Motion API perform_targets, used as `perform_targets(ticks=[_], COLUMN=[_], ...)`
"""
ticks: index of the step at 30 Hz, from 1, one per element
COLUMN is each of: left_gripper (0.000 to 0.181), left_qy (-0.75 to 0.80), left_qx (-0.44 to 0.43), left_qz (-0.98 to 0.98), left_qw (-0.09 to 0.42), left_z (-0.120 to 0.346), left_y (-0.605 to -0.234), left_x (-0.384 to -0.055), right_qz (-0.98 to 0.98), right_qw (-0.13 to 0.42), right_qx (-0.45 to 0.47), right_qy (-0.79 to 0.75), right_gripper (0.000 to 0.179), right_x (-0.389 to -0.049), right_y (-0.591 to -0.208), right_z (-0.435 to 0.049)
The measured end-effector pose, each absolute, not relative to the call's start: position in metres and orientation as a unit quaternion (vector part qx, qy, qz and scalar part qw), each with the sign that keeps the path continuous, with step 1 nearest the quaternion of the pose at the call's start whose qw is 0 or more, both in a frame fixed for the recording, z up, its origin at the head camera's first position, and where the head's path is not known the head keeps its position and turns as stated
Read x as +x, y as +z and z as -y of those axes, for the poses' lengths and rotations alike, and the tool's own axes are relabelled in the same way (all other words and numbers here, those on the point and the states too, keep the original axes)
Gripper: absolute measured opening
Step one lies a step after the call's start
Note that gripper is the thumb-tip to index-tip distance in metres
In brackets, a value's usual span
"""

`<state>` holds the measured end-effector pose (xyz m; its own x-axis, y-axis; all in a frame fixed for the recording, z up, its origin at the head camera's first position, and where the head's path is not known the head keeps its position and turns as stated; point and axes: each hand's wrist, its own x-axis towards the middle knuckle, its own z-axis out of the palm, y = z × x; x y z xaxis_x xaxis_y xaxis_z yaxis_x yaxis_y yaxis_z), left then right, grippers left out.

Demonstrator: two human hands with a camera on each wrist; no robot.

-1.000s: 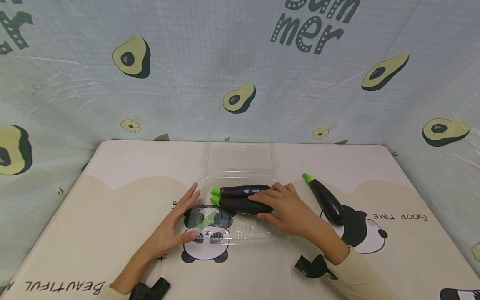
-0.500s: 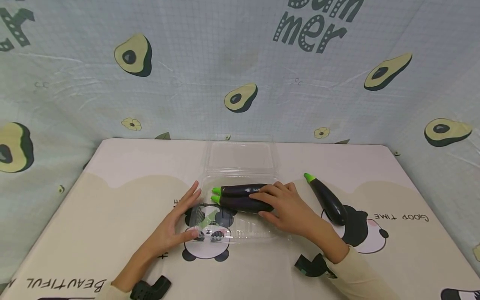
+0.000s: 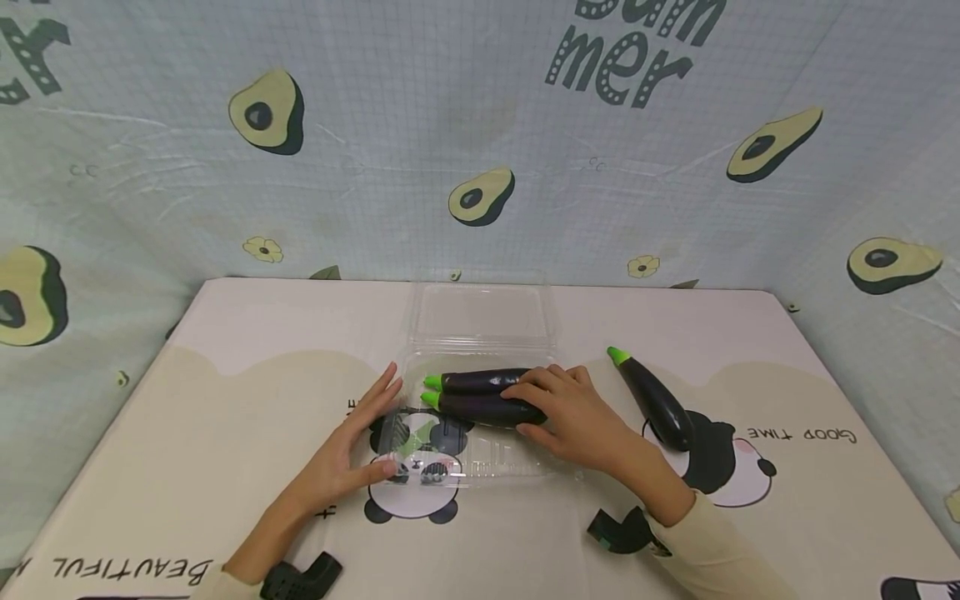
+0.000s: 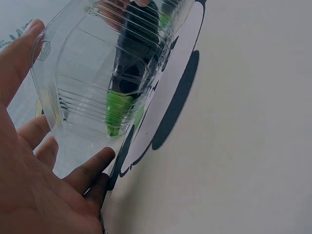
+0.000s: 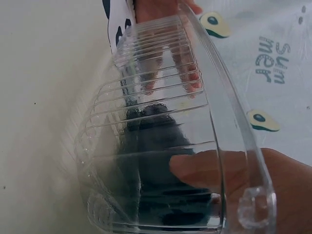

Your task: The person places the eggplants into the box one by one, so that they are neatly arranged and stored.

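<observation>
In the head view a clear plastic clamshell box (image 3: 510, 468) stands with its lid (image 3: 482, 315) folded back. Two dark purple eggplants with green stems lie side by side in it, the rear eggplant (image 3: 476, 382) touching the front eggplant (image 3: 480, 409). My right hand (image 3: 581, 423) reaches in and grips the front eggplant near its thick end, covering part of both. In the right wrist view, the thumb (image 5: 195, 168) shows through the clear wall. My left hand (image 3: 341, 454), fingers spread and mostly straight, rests at the box's left side (image 4: 73, 92).
A third eggplant (image 3: 652, 402) lies on the table to the right of the box, its green stem pointing away. The printed table cover (image 3: 262, 417) reaches back to a hanging avocado-print curtain (image 3: 375, 167). Black wrist devices (image 3: 302, 577) sit at both wrists.
Both hands and the eggplants stay almost where they were. The front eggplant and the right fingers show only a very slight shift; the head view itself has moved a little.
</observation>
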<state>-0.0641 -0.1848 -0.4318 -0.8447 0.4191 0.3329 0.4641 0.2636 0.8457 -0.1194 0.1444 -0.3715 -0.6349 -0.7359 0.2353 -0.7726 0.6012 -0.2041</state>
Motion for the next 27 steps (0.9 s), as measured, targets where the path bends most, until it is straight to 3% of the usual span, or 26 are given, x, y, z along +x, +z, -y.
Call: perform_targets(ticks=[11,27], left_gripper=[0.087,0.088], left_qy=[-0.535,-0.543], left_qx=[-0.266,-0.274], left_qz=[0.802,0.793], left_qw=[0.018,0.016], left_z=[0.1835,0.1837], left_y=[-0.429,-0.4314], left_x=[-0.0621,-0.0636], right_qz=[0.89,0.904], right_qw=[0.079,0.073], right_qx=[0.425,0.401], right_qy=[0.146,0.125], right_gripper=[0.031,0.028], right_x=[-0.1188,-0.1182], right_y=[-0.3731,-0.3741], right_z=[-0.144,-0.1436])
